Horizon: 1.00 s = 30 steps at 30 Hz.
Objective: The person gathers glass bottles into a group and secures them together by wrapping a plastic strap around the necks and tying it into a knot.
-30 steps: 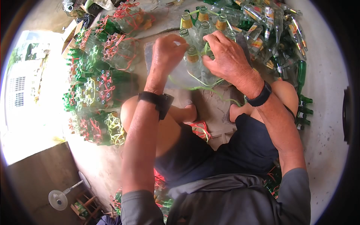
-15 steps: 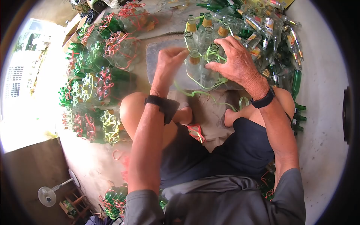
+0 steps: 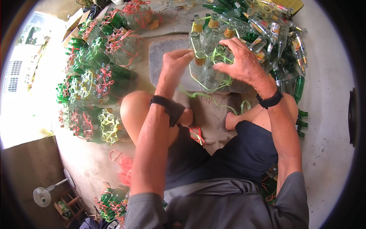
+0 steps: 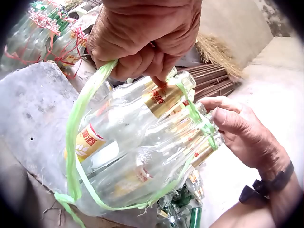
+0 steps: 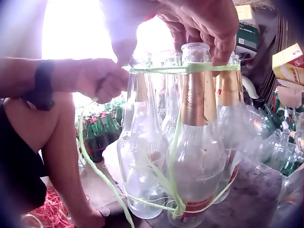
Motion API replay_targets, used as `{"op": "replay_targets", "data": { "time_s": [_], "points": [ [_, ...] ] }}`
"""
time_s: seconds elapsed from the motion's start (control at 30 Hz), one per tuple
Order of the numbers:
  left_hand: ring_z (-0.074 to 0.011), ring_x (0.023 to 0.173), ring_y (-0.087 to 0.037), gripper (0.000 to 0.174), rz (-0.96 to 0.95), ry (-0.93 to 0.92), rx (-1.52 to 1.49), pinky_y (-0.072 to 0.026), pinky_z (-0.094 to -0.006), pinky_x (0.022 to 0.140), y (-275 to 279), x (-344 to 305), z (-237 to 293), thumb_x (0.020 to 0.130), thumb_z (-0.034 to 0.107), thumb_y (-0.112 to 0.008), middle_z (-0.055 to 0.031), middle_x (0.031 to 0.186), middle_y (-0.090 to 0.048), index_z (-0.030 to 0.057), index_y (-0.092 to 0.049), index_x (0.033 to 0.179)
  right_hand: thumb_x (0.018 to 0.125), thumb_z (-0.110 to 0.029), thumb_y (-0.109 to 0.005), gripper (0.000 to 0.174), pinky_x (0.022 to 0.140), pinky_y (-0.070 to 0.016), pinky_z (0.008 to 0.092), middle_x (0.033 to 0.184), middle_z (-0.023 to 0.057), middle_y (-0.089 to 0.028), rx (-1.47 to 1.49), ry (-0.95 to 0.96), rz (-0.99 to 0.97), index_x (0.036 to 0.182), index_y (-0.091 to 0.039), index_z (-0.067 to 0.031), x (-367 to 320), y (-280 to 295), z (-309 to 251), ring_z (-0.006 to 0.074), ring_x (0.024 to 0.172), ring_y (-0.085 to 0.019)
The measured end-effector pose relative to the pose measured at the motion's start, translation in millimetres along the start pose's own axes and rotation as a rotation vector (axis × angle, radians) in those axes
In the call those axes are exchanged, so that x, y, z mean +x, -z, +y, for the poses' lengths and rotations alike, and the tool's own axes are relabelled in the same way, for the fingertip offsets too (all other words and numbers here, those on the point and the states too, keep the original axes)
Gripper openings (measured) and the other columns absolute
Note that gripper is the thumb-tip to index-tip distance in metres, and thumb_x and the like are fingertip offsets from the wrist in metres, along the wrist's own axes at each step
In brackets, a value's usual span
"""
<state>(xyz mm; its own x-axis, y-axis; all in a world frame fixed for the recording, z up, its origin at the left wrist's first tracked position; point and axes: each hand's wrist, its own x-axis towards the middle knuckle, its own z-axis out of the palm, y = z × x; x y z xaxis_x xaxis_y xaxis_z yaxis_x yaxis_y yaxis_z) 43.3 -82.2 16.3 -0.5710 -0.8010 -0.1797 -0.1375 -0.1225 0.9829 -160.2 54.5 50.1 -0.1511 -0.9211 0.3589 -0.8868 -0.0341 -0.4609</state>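
Observation:
A cluster of clear glass bottles (image 5: 197, 152), some with gold neck foil, stands upright on a grey slab. Light green plastic twine (image 5: 185, 70) runs around the necks and again low around the bodies. My left hand (image 3: 173, 68) is left of the cluster, thumb and fingers pinching a length of green twine (image 4: 71, 156) that trails down from the fist in the left wrist view. My right hand (image 3: 246, 65) arches over the near right side of the cluster, thumb and fingers curled around bottle necks (image 3: 220, 49) where the twine crosses.
Bundles of bottles tied with red and yellow-green twine (image 3: 87, 86) line the left side. Loose bottles (image 3: 272, 38) lie heaped at the upper right. Below the slab, loose twine (image 3: 207, 97) trails near the feet. A white fan (image 3: 42, 196) stands at the lower left.
My left hand has drawn back from the necks, slightly toward the body. My right hand has spread wider around the necks, leaving more of them visible. The view has shifted slightly.

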Motion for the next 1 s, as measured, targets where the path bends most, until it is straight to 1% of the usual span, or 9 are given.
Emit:
{"op": "replay_targets", "data": {
  "time_s": [0.13, 0.2, 0.43, 0.5, 0.53, 0.57, 0.67, 0.8, 1.0],
  "points": [
    [-0.0019, 0.055, -0.035, 0.026, -0.044, 0.09, 0.035, -0.0251, -0.0232, 0.048, 6.1, 2.1, 4.8, 0.094, 0.024, -0.075, 0.0101, 0.067, -0.051, 0.0053, -0.08, 0.111, 0.087, -0.031, -0.077, 0.049, 0.095, -0.0526, 0.0449, 0.114, 0.0177, -0.065, 0.084, 0.095, -0.021, 0.122, -0.063, -0.0006, 15.2, 4.7, 4.1, 0.0371, 0.111, -0.064],
    [-0.0019, 0.054, -0.035, 0.026, -0.057, 0.088, 0.031, -0.0244, -0.0236, 0.048, 8.2, 4.8, 3.4, 0.093, 0.025, -0.075, 0.0102, 0.066, -0.05, 0.0053, -0.08, 0.111, 0.094, -0.022, -0.065, 0.031, 0.093, -0.0533, 0.0439, 0.109, 0.0181, -0.067, 0.063, 0.154, -0.089, 0.117, -0.066, -0.0005, 27.5, 4.0, 6.0, 0.0371, 0.107, -0.066],
    [-0.0028, 0.053, -0.036, 0.026, -0.052, 0.05, 0.017, -0.0257, -0.024, 0.047, 10.2, 18.8, -13.9, 0.091, 0.027, -0.078, 0.0096, 0.065, -0.051, 0.0053, -0.082, 0.105, 0.093, -0.01, -0.055, 0.029, 0.088, -0.0549, 0.041, 0.102, 0.0196, -0.074, 0.261, 0.003, -0.391, 0.116, -0.07, -0.0024, 65.5, -17.2, 7.6, 0.0359, 0.094, -0.071],
    [-0.0033, 0.054, -0.038, 0.027, -0.028, 0.058, 0.024, -0.0273, -0.0239, 0.048, 8.0, 24.0, -18.3, 0.09, 0.028, -0.078, 0.0089, 0.065, -0.053, 0.0051, -0.082, 0.103, 0.091, -0.007, -0.054, 0.032, 0.086, -0.0548, 0.0397, 0.1, 0.0194, -0.076, 0.322, -0.014, -0.522, 0.117, -0.072, -0.0025, 73.2, -21.6, 6.0, 0.0297, 0.092, -0.072],
    [-0.0037, 0.054, -0.039, 0.027, -0.006, 0.066, 0.036, -0.0288, -0.0239, 0.048, 6.9, 26.1, -20.2, 0.089, 0.029, -0.079, 0.0082, 0.066, -0.055, 0.0048, -0.082, 0.102, 0.089, -0.004, -0.055, 0.034, 0.081, -0.0538, 0.0358, 0.092, 0.0132, -0.075, 0.341, 0.062, -0.452, 0.118, -0.072, -0.003, 73.7, -30.1, 12.0, 0.0204, 0.086, -0.07],
    [-0.0037, 0.054, -0.039, 0.027, -0.003, 0.069, 0.033, -0.0288, -0.0239, 0.048, 6.4, 27.5, -22.6, 0.089, 0.029, -0.079, 0.0082, 0.066, -0.055, 0.0048, -0.082, 0.102, 0.089, -0.004, -0.055, 0.034, 0.081, -0.0538, 0.0358, 0.092, 0.0132, -0.075, 0.343, 0.062, -0.458, 0.118, -0.072, -0.003, 76.0, -32.5, 16.3, 0.0204, 0.086, -0.07],
    [-0.0044, 0.055, -0.043, 0.028, 0.001, 0.045, 0.056, -0.0313, -0.0241, 0.048, 3.4, 30.3, -25.8, 0.087, 0.03, -0.079, 0.0064, 0.068, -0.059, 0.0046, -0.082, 0.099, 0.085, -0.001, -0.059, 0.038, 0.076, -0.05, 0.0282, 0.085, -0.0002, -0.067, 0.548, -0.094, -0.634, 0.12, -0.073, -0.0034, 81.9, -37.5, 27.8, 0.0088, 0.082, -0.06],
    [-0.0049, 0.055, -0.048, 0.029, 0.036, 0.056, 0.062, -0.0336, -0.0243, 0.048, -1.3, 32.9, -27.7, 0.086, 0.03, -0.079, 0.0041, 0.068, -0.062, 0.0027, -0.081, 0.095, 0.084, -0.001, -0.059, 0.041, 0.074, -0.049, 0.0279, 0.087, -0.0011, -0.067, 0.576, -0.117, -0.674, 0.123, -0.071, -0.0038, 83.9, -35.3, 28.9, 0.0087, 0.081, -0.059],
    [-0.0059, 0.055, -0.052, 0.028, 0.079, 0.026, 0.064, -0.0366, -0.0248, 0.048, -5.3, 38.3, -34.8, 0.087, 0.027, -0.079, 0.0016, 0.068, -0.064, -0.0005, -0.08, 0.094, 0.086, 0.004, -0.052, 0.038, 0.071, -0.0412, 0.0265, 0.081, -0.0071, -0.052, 0.59, -0.172, -0.776, 0.118, -0.071, -0.0044, 88.7, -31.6, 23.3, 0.0052, 0.08, -0.048]
  ]
}}
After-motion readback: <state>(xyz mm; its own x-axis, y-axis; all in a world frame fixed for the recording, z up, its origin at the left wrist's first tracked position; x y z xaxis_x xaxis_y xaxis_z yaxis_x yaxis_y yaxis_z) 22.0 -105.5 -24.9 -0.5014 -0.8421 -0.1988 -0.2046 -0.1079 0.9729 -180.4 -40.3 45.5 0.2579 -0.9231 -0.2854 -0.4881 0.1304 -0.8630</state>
